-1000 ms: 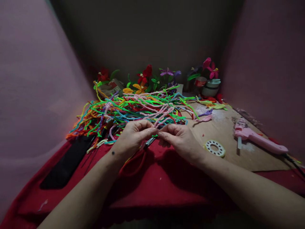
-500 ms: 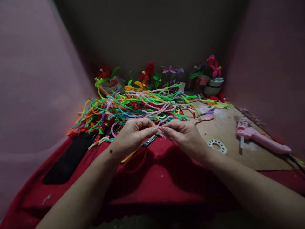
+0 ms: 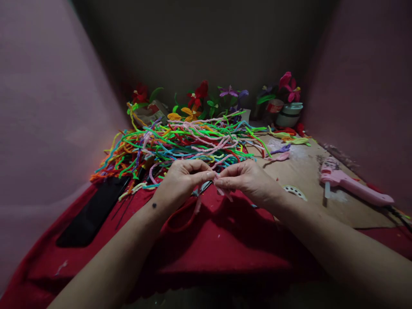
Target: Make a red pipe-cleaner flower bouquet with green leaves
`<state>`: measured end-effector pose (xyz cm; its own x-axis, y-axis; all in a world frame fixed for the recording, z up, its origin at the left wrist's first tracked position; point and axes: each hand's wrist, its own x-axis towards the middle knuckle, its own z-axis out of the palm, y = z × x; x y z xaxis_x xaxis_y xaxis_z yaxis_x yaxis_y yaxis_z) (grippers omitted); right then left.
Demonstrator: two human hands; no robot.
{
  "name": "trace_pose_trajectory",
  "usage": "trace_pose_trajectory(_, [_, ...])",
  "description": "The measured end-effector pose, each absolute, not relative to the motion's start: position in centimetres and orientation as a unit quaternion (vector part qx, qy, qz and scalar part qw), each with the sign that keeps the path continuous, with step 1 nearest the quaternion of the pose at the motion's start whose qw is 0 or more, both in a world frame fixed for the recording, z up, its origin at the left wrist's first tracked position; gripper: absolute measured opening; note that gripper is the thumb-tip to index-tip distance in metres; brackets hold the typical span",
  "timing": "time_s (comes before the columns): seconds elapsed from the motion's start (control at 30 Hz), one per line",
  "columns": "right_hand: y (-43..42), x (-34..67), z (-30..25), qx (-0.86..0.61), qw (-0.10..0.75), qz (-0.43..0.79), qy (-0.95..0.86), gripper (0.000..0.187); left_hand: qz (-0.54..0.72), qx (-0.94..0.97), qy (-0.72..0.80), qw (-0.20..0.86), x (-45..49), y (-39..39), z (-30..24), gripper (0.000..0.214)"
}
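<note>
Between my two hands is a pink pipe cleaner [image 3: 228, 196], its loose ends hanging below the fingertips. My left hand [image 3: 188, 177] pinches it from the left with thumb and forefinger. From the other side my right hand [image 3: 246, 178] also pinches it, and the fingertips of both hands nearly meet. Just beneath lie scissors [image 3: 182, 218] with red handles, their blades partly covered by my hands. Right behind the hands spreads a big pile of pipe cleaners [image 3: 193, 139] in many colours.
A black phone [image 3: 92, 214] lies at left on the red cloth [image 3: 209, 253]. On the cardboard [image 3: 322, 214] at right are a pink glue gun [image 3: 354, 184], a white ring with holes [image 3: 295, 192] and a pink petal [image 3: 278, 157]. Pipe-cleaner flowers [image 3: 196, 96] and a lidded jar [image 3: 289, 114] stand behind.
Both hands have shifted slightly, the right one now covering more of the white ring. The pink pipe cleaner's ends hang lower, and one strand shows below my left hand.
</note>
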<state>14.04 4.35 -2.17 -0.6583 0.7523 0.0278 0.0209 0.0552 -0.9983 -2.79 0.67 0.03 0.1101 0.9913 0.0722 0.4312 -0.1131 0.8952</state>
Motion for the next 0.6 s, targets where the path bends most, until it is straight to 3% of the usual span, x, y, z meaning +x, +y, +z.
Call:
trace_pose_trajectory(0.17, [4.0, 13.9, -2.0, -0.348, 0.279, 0.595, -0.669, 0.015, 0.39, 0.616, 0.534, 0.427, -2.4, 0.7, -0.9, 0.016])
trace_pose_trajectory(0.27, [4.0, 13.9, -1.9, -0.332, 0.29, 0.593, -0.674, 0.021, 0.398, 0.617, 0.525, 0.429, -2.3, 0.8, -0.9, 0.015])
trace_pose_trajectory(0.37, [4.0, 13.9, -2.0, -0.303, 0.301, 0.616, -0.662, 0.027, 0.408, 0.626, 0.515, 0.421, -2.3, 0.9, -0.8, 0.016])
trace_pose_trajectory(0.6, [3.9, 13.7, -2.3, -0.331, 0.304, 0.667, -0.594, 0.018, 0.449, 0.602, 0.554, 0.36, -1.3, 0.6, -1.5, 0.017])
